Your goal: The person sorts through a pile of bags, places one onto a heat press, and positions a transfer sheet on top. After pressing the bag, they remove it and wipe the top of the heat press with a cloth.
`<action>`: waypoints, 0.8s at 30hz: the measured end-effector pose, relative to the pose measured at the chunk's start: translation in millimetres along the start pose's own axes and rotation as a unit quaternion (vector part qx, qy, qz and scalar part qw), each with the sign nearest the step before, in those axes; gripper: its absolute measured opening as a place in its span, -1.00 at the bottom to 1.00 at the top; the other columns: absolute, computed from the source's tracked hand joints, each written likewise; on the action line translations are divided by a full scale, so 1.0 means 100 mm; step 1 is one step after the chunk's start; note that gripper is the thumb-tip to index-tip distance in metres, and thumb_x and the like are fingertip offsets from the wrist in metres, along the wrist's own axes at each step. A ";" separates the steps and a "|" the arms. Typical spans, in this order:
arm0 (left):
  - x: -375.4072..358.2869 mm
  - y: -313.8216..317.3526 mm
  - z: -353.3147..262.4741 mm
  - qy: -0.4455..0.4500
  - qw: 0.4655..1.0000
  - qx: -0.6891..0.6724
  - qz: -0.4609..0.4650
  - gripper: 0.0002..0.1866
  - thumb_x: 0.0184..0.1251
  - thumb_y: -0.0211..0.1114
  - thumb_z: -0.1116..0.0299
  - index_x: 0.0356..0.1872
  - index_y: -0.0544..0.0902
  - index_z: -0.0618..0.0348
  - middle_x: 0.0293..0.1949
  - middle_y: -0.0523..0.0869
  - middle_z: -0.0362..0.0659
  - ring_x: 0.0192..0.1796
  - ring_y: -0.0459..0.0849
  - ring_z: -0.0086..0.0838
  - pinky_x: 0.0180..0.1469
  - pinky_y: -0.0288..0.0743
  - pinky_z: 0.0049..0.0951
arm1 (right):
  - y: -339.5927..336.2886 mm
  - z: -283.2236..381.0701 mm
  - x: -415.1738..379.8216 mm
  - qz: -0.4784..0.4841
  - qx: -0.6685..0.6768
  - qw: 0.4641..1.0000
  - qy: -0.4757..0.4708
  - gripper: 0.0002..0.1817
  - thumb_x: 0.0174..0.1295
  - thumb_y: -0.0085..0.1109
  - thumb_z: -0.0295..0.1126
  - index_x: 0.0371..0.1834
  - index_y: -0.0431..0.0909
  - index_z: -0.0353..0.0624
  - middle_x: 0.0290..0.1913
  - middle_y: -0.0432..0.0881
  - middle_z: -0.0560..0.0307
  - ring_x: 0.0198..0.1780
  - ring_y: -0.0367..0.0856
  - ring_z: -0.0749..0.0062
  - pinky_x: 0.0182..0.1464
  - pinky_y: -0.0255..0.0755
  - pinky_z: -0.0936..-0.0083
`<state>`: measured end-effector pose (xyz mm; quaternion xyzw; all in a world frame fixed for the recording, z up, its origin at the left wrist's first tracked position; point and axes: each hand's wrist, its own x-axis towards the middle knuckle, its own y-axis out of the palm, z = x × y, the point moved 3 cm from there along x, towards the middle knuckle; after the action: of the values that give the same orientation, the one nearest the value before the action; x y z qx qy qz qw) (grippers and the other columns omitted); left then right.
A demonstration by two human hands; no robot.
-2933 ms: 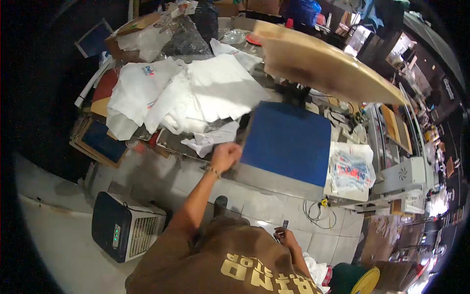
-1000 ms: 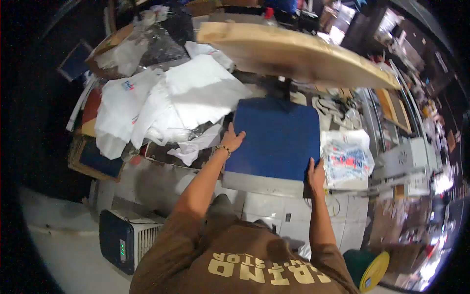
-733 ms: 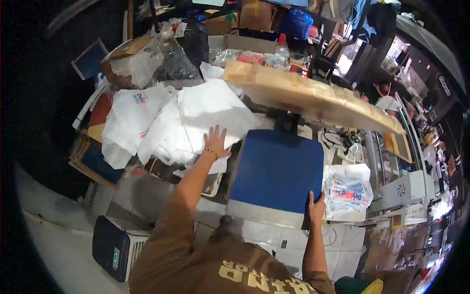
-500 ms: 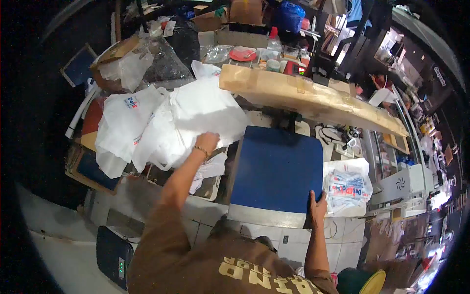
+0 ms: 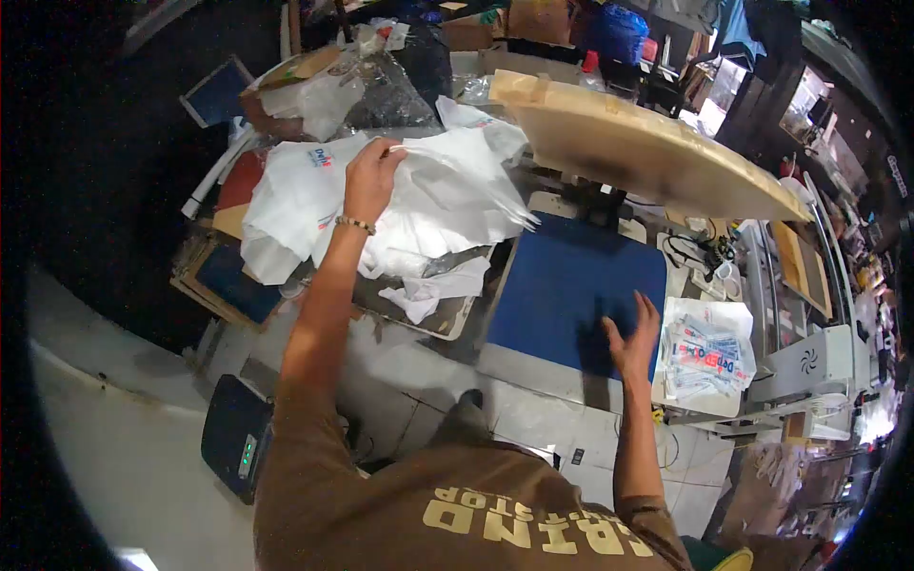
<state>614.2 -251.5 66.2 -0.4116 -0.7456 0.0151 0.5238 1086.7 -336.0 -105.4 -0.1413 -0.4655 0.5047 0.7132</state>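
My left hand (image 5: pixel 373 181) pinches the edge of a white fabric sheet (image 5: pixel 457 176) and holds it up off a pile of similar white fabric. Part of the sheet hangs toward the blue pad (image 5: pixel 576 295) of what looks like a heat press. Over the pad's near right part, my right hand (image 5: pixel 633 338) is open, thumb and fingers apart, with nothing in it. To the left lies a white fabric piece (image 5: pixel 300 186) with red and blue lettering. A stack of printed sheets (image 5: pixel 705 357) rests to the right of the pad.
A large brown-covered board (image 5: pixel 647 143) is raised at a slant behind the blue pad. Cables (image 5: pixel 700 252) lie beyond the printed sheets. Black plastic (image 5: pixel 419 62) and a cardboard box (image 5: pixel 286 100) stand at the back left. A dark box with green lights (image 5: pixel 236 438) is at lower left.
My left hand has risen and taken up a white sheet by its edge. My right hand has left the pad's right edge and moved over its surface, fingers spreading. The camera view has shifted.
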 end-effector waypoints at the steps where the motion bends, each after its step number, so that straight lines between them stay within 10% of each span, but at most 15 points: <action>1: -0.03 -0.08 -0.21 -0.020 0.999 -0.026 -0.013 -0.84 0.32 0.32 0.38 -0.23 0.65 0.27 -0.34 0.70 0.01 -0.29 0.68 -0.17 -0.22 0.53 -0.30 | -0.03 0.36 0.12 0.008 0.045 0.998 -0.048 -0.11 -0.03 0.55 -0.26 0.41 0.31 -0.17 0.36 0.33 -0.26 0.37 0.32 -0.16 0.39 0.21 0.09; 5: -0.20 -0.46 -1.38 0.068 0.996 -0.040 0.035 -0.83 0.27 0.38 0.38 -0.26 0.63 0.29 -0.34 0.67 -0.03 -0.33 0.65 -0.21 -0.23 0.52 -0.34 | -0.37 1.69 0.33 -0.025 0.105 0.974 -0.200 0.01 -0.10 0.55 -0.01 0.45 0.27 -0.12 0.49 0.17 -0.23 0.50 0.13 -0.15 0.45 0.12 0.04; 11: -0.46 -0.56 -2.71 0.325 0.940 -0.047 0.090 -0.87 0.18 0.40 0.47 -0.31 0.65 0.29 -0.31 0.67 -0.05 -0.26 0.65 -0.21 -0.16 0.52 -0.34 | -1.09 2.50 0.43 -0.050 0.223 0.946 -0.230 -0.27 0.02 0.41 -0.11 0.29 0.43 -0.08 0.12 0.56 -0.25 0.13 0.54 -0.11 0.17 0.38 0.09; 14: -0.45 -0.59 -2.92 0.306 0.946 -0.076 0.070 -0.86 0.15 0.42 0.46 -0.31 0.65 0.27 -0.34 0.65 -0.03 -0.28 0.64 -0.14 -0.19 0.52 -0.30 | -1.31 2.32 0.49 -0.009 0.230 0.967 -0.113 -0.73 0.02 0.22 -0.35 -0.18 0.56 -0.17 -0.27 0.65 -0.15 -0.24 0.62 -0.13 -0.16 0.50 0.13; 21: -0.32 -0.32 -2.84 0.185 0.964 -0.168 0.093 -0.76 0.17 0.51 0.30 -0.35 0.67 0.25 -0.40 0.65 -0.11 -0.35 0.64 -0.37 -0.24 0.55 -0.43 | -1.51 1.35 0.43 0.089 0.291 0.943 -0.136 -0.69 0.04 0.19 -0.52 -0.10 0.55 -0.27 -0.30 0.65 -0.18 -0.25 0.66 0.02 -0.17 0.49 0.35; 24: -0.32 -0.14 -2.87 0.135 0.960 -0.228 0.089 -0.76 0.13 0.54 0.30 -0.38 0.67 0.22 -0.34 0.67 -0.13 -0.33 0.63 -0.41 -0.22 0.55 -0.46 | -1.75 1.30 0.36 0.059 0.221 0.968 -0.108 -0.70 0.04 0.15 -0.65 -0.12 0.63 -0.27 -0.43 0.65 0.04 -0.41 0.55 0.48 -0.26 0.42 0.59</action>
<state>837.6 -398.0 177.2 -0.5833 -0.6120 -0.1646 0.5081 1086.8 -419.0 99.9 0.0478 -0.4078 0.6482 0.6413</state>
